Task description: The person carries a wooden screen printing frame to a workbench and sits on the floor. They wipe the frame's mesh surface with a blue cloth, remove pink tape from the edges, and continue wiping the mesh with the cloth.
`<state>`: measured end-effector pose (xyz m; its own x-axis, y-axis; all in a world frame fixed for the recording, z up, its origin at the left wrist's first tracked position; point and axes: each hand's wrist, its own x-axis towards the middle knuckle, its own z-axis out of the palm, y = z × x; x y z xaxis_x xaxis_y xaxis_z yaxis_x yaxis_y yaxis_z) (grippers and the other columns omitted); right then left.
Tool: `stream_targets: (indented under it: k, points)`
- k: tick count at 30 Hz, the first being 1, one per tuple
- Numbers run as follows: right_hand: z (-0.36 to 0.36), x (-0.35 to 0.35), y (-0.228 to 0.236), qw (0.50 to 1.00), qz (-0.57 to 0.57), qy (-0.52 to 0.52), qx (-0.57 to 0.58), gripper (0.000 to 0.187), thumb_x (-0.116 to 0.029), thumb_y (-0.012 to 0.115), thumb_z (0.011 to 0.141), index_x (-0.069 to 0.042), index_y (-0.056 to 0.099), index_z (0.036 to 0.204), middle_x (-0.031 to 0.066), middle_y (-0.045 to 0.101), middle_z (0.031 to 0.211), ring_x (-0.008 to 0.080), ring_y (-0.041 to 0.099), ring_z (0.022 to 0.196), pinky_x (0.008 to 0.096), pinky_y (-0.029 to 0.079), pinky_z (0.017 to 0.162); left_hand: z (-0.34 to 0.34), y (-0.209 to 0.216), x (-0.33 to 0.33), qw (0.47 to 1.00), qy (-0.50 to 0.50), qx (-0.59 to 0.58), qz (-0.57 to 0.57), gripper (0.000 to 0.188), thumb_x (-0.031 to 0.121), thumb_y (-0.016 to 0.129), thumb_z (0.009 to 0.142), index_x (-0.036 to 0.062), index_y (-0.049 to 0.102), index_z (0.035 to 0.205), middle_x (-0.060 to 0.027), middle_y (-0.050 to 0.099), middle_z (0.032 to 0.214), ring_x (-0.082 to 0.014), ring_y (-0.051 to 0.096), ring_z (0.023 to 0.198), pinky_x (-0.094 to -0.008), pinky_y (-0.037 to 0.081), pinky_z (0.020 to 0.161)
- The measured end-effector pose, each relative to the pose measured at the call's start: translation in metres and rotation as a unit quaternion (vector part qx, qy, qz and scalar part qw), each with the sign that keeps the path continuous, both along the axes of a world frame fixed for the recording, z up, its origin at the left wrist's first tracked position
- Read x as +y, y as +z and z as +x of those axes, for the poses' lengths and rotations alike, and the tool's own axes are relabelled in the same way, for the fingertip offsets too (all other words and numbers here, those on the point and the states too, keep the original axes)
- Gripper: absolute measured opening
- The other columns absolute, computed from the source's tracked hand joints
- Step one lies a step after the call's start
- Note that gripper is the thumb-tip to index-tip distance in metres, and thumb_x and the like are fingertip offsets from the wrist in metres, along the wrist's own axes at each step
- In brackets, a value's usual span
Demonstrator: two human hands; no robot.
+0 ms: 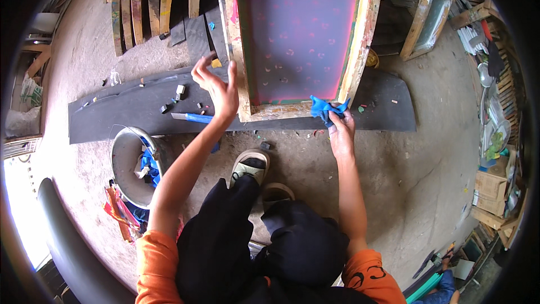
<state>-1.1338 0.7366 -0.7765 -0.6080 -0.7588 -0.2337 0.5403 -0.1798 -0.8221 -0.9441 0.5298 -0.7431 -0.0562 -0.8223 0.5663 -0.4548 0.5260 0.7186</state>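
A wooden screen-printing frame (364,34) stands in front of me, its mesh (304,28) greyish purple with pink edges and rows of small pale marks. My right hand (342,132) pinches a crumpled blue cloth (323,109) against or just over the frame's lower right rail; contact cannot be told. Beside the frame's left rail, my left hand (219,90) is raised with fingers apart and nothing in it. Below that hand lies a blue utility knife (197,117) on a black mat (112,115), near several small dark blocks.
A bucket (120,163) holding blue scraps stands at left, with coloured rags (119,214) beside it. Wooden frames (136,5) lean at the upper left; another frame (419,19) stands upper right. Cardboard boxes (491,186) line the right side. Another person's blue sleeve (446,287) shows lower right.
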Motion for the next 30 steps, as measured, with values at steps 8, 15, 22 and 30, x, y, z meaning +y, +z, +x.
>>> stream_targets:
  k: [8,15,22,30]
  points:
    - [0.041,-0.029,0.026,0.998,-0.064,0.021,-0.017,0.021,0.003,0.053,0.083,-0.003,0.05,0.103,0.0052,0.055,0.104,0.0134,0.056,0.094,0.0294,0.046,0.083,-0.01,0.005,0.067,0.93,-0.319,-0.16,0.089,0.047,0.041,0.068,0.073,0.0078,0.052,0.102,-0.0092,0.049,0.094,-0.0253,0.042,0.094,-0.0403,0.03,0.085]
    - [0.058,-0.047,0.039,1.0,0.016,-0.008,-0.014,0.011,-0.013,0.056,0.087,-0.007,0.051,0.094,0.0055,0.053,0.106,0.0132,0.049,0.101,0.0304,0.038,0.088,-0.013,0.009,0.069,0.839,-0.375,0.086,0.384,0.021,0.017,0.063,0.084,0.0044,0.048,0.091,-0.004,0.055,0.083,-0.0144,0.052,0.083,-0.029,0.042,0.079]
    - [0.061,-0.052,0.06,0.996,0.014,0.062,-0.064,0.014,-0.021,0.054,0.09,-0.008,0.05,0.085,0.0017,0.054,0.088,0.0113,0.055,0.087,0.028,0.044,0.082,0.007,0.019,0.073,0.666,-0.354,0.379,0.537,0.011,0.012,0.06,0.086,0.0098,0.049,0.087,-0.0015,0.059,0.088,-0.0116,0.058,0.086,-0.0305,0.049,0.081]
    - [0.064,-0.054,0.144,0.974,-0.063,0.161,0.148,0.011,-0.017,0.051,0.091,-0.008,0.05,0.086,0.0039,0.056,0.091,0.0164,0.058,0.09,0.0326,0.047,0.082,0.056,0.1,0.081,0.727,-0.315,0.465,0.394,0.011,0.01,0.061,0.084,0.0121,0.051,0.089,0.0034,0.059,0.083,-0.0047,0.057,0.077,-0.0223,0.048,0.068]
